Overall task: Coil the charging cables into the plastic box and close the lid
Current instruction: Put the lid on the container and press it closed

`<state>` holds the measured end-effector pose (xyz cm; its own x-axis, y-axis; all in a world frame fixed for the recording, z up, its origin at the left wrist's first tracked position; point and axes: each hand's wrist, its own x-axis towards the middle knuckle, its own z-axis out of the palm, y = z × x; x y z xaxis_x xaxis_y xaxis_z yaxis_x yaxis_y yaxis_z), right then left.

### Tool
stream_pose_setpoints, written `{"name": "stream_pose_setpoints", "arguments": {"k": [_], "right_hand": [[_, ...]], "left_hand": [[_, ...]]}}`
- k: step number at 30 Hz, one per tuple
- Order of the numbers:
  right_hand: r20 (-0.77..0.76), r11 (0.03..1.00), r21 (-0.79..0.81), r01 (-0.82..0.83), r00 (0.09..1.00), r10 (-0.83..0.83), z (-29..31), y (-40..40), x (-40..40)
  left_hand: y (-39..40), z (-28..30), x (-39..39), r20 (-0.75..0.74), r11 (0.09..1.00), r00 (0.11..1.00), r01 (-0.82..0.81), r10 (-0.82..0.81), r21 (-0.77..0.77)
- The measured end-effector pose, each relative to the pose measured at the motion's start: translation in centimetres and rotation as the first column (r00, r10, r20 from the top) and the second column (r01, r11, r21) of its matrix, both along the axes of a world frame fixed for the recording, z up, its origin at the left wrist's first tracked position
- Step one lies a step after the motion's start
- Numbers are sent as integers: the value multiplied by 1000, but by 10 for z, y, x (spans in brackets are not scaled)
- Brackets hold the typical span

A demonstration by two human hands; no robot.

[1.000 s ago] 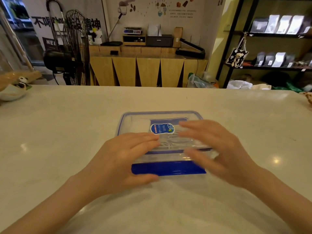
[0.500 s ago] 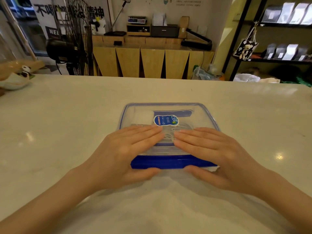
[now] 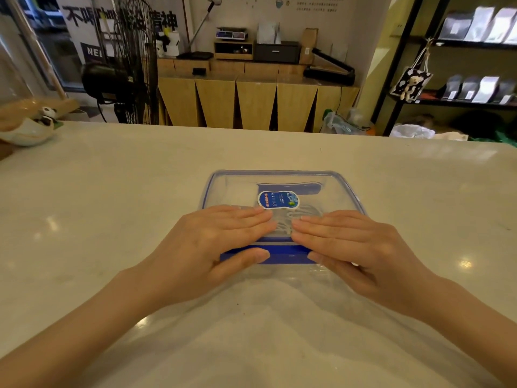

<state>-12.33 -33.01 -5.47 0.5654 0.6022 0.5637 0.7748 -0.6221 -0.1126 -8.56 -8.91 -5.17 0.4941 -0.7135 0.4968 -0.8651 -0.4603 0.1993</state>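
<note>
A clear plastic box (image 3: 340,189) with a blue rim and a blue front latch (image 3: 288,254) sits in the middle of the pale table. Its transparent lid (image 3: 240,183), with an oval blue sticker (image 3: 278,199), lies on top. White coiled cables (image 3: 303,212) show through the lid. My left hand (image 3: 215,242) lies flat on the lid's near left part, thumb against the blue latch. My right hand (image 3: 355,245) lies flat on the near right part, thumb at the latch's right end. Both hands' fingers are together and pressed on the lid.
The table (image 3: 112,205) stretches wide on all sides of the box. A small dish with a panda figure (image 3: 33,127) stands at the far left edge. Beyond the table are a standing fan (image 3: 123,65), a wooden counter (image 3: 251,102) and dark shelves (image 3: 461,65).
My right hand has come down from hovering above the lid and now lies flat on it. Both thumbs have settled on the blue front latch. The view has tipped down slightly.
</note>
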Motion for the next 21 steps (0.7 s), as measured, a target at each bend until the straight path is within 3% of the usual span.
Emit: {"name": "stream_pose_setpoints", "arguments": {"k": [7, 11, 16, 18, 21], "right_hand": [[1, 998, 70, 11, 1000, -11, 0, 2, 1], [-203, 985, 167, 35, 979, 0, 9, 2, 3], [-518, 928, 328, 178, 855, 19, 30, 4, 19], [-547, 921, 306, 242, 836, -38, 33, 4, 34], [-498, 913, 269, 307, 856, -141, 36, 2, 60]], "left_hand": [[-1, 1, 2, -8, 1000, 1000, -4, 3, -22], [1, 7, 3, -75, 1000, 997, -17, 15, -26], [-6, 32, 17, -286, 998, 958, -22, 5, -55], [-16, 40, 26, -374, 995, 926, -76, 49, -58], [-25, 46, 52, -358, 987, 921, -163, 156, 11]]}}
